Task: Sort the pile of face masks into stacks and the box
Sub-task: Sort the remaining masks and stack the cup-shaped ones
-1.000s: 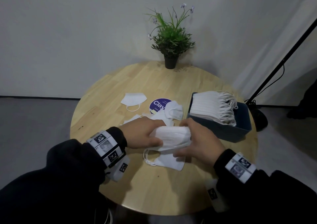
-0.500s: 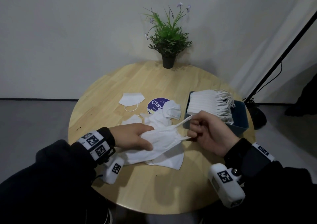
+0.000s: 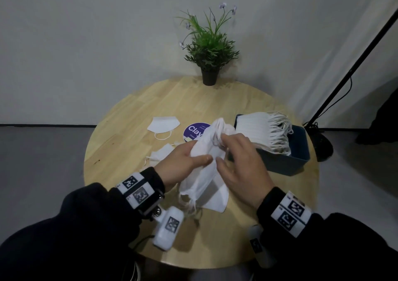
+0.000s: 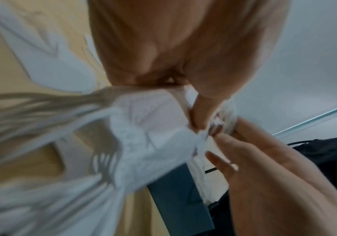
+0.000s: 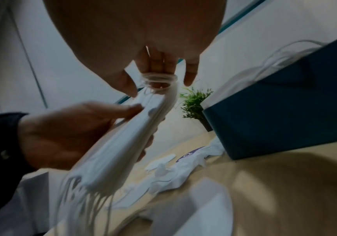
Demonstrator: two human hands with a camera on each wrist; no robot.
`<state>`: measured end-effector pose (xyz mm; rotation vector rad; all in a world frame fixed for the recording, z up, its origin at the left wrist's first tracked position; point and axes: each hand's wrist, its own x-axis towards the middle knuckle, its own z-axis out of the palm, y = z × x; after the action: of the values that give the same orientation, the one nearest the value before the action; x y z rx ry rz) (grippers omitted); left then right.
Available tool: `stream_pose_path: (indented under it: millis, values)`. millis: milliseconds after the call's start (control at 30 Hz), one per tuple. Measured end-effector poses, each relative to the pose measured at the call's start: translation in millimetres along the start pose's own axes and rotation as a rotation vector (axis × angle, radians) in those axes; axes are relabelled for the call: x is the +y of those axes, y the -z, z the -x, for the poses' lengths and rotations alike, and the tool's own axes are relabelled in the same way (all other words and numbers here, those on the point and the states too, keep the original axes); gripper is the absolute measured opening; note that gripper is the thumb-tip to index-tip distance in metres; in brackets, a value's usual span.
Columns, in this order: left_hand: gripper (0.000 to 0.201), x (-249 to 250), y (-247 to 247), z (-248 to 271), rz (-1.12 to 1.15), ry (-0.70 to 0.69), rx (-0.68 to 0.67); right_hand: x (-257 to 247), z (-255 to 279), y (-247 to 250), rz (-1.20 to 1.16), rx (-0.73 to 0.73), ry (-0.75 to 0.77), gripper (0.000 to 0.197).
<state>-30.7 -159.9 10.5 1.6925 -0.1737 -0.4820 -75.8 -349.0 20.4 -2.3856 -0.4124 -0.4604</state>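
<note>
A bundle of white face masks (image 3: pixel 204 170) hangs tilted above the table, its top end toward the box. My left hand (image 3: pixel 193 153) grips the bundle's middle, thumb on top (image 4: pixel 200 111). My right hand (image 3: pixel 221 149) is at the bundle's top end, with the ear loops (image 5: pixel 157 78) wound round its middle fingers. More loops dangle from the bundle's low end (image 5: pixel 86 196). The dark blue box (image 3: pixel 299 160) to the right holds a row of masks (image 3: pixel 256 130) standing on edge. One folded mask (image 3: pixel 217 198) lies on the table under the bundle.
A single mask (image 3: pixel 163 124) lies at the centre left of the round wooden table (image 3: pixel 133 112), and a small loose pile (image 3: pixel 161 153) sits behind my left hand. A purple round sticker (image 3: pixel 192 131) and a potted plant (image 3: pixel 210 50) lie beyond. A black stand (image 3: pixel 353 65) leans at the right.
The bundle has come up off the table and tipped toward the box. My right hand, which was pulling a loop out to the right, now sits over the bundle's top end with the loops round its fingers.
</note>
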Motion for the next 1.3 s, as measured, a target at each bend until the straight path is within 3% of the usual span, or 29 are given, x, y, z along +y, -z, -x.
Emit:
stream_pose_path:
  millis: [67, 133, 233, 333, 533, 600, 633, 700, 767, 833, 933, 1067, 1133, 1200, 1300]
  values:
    - [0.022, 5, -9, 0, 0.068, -0.051, 0.078, -1, 3, -7, 0.057, -0.062, 0.018, 0.054]
    - [0.023, 7, -11, -1, 0.054, -0.121, 0.141, -4, 6, -11, 0.066, -0.073, 0.032, 0.062]
    - [0.023, 11, -10, -3, 0.045, -0.188, 0.224, -12, 6, -9, -0.048, -0.085, 0.018, 0.064]
    - [0.019, 12, -7, -4, -0.029, -0.242, 0.291, -13, 3, -4, -0.21, 0.04, 0.009, 0.055]
    - [0.019, 10, 1, -8, 0.04, -0.276, 0.251, -22, -15, 23, -1.013, 0.398, -0.377, 0.024]
    - [0.024, 13, 3, -8, 0.095, -0.272, 0.19, -19, -22, 31, -1.153, 0.504, -0.514, 0.019]
    - [0.029, 14, 4, -7, 0.113, -0.265, 0.143, -15, -25, 33, -1.169, 0.526, -0.559, 0.027]
    - [0.037, 18, 6, -5, 0.103, -0.231, 0.014, -4, -29, 33, -1.174, 0.438, -0.597, 0.063]
    - [0.042, 21, 5, -2, 0.054, -0.183, -0.143, 0, -32, 32, -1.232, 0.205, -0.567, 0.097]
    - [0.039, 23, 0, 1, 0.019, -0.145, -0.264, -2, -31, 31, -1.325, 0.007, -0.493, 0.11]
    - [0.033, 22, -10, 6, 0.108, -0.082, -0.312, -13, -26, 24, -1.387, -0.057, -0.394, 0.087]
    - [0.044, 16, -15, 6, 0.2, 0.004, -0.316, -21, -24, 21, -1.353, 0.061, -0.447, 0.024]
    - [0.05, 16, -16, 5, 0.223, 0.036, -0.276, -21, -25, 22, -1.333, 0.066, -0.446, 0.016]
    - [0.039, 19, -16, 4, 0.179, 0.048, -0.24, -21, -26, 23, -1.358, 0.105, -0.466, 0.016]
    - [0.037, 21, -9, 5, 0.03, 0.115, -0.311, -18, -30, 30, -1.42, 0.209, -0.51, 0.022]
